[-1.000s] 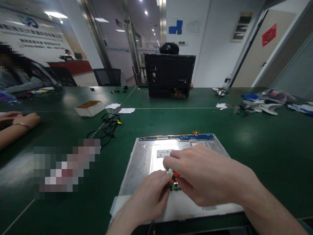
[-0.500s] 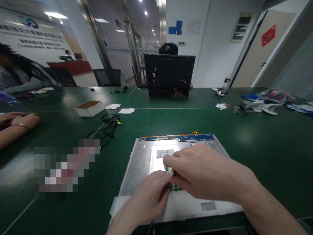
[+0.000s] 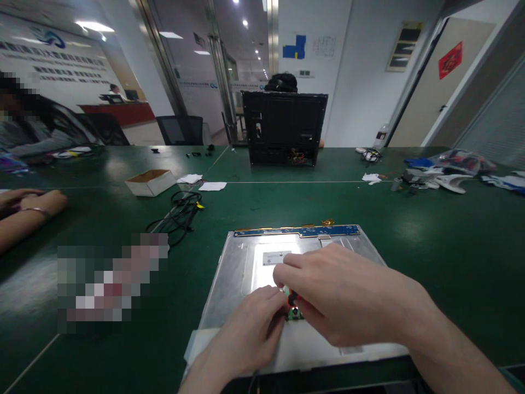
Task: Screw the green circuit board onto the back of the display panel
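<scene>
A metal-backed display panel (image 3: 223,282) lies on the green table in front of me, with a blue circuit strip (image 3: 328,231) along its far edge. Near its middle, a small green circuit board (image 3: 296,313) shows between my hands. My right hand (image 3: 340,295) is closed around a red-and-black handle (image 3: 292,298), which looks like a screwdriver; its tip is hidden. Close against it, my left hand (image 3: 252,323) rests on the panel with bent fingers together at the green board's left side. What those fingertips grip is hidden.
A coiled black cable (image 3: 182,213) and a white open box (image 3: 151,183) lie ahead to the left. Another person's hands (image 3: 41,203) rest at the left. A black monitor-like housing (image 3: 285,128) stands at the back. Bags and parts (image 3: 435,172) lie far right.
My right hand has turned slightly and its fingers have shifted around the red-and-black handle, showing more of the green board. My left hand stays in place.
</scene>
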{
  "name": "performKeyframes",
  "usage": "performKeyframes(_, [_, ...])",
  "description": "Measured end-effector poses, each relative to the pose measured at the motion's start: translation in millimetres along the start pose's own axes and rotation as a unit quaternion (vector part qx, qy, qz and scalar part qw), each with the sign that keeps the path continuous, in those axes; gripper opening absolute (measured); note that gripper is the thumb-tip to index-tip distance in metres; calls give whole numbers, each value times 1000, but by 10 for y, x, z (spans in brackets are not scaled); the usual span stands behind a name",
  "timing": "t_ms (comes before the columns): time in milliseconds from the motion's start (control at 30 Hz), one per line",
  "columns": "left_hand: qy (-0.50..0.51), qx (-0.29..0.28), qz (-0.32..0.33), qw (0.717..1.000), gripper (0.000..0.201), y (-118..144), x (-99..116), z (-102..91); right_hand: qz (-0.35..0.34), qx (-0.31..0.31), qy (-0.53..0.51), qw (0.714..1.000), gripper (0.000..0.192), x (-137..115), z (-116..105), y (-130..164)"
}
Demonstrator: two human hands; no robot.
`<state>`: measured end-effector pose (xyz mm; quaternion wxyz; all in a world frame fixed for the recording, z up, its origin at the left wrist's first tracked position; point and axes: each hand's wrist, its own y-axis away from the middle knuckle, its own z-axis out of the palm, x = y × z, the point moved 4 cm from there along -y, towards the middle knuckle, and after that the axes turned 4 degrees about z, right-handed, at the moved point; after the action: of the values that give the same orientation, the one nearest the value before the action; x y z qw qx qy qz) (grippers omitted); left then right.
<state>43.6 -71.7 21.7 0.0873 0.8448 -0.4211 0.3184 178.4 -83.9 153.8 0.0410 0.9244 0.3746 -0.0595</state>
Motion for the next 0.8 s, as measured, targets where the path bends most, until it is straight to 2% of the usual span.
performKeyframes(233, [-10, 2, -10, 1000, 15, 16, -22, 2, 25, 6, 7, 1000, 5, 18, -12, -30])
performKeyframes(533, [1, 1, -6, 1000, 16, -7, 14, -21, -2, 15, -8, 1000, 12, -7, -1, 17])
performKeyframes(800, [-10, -2, -11, 1000, 15, 5, 3, -14, 12, 11, 13, 1000, 7, 4, -7, -19])
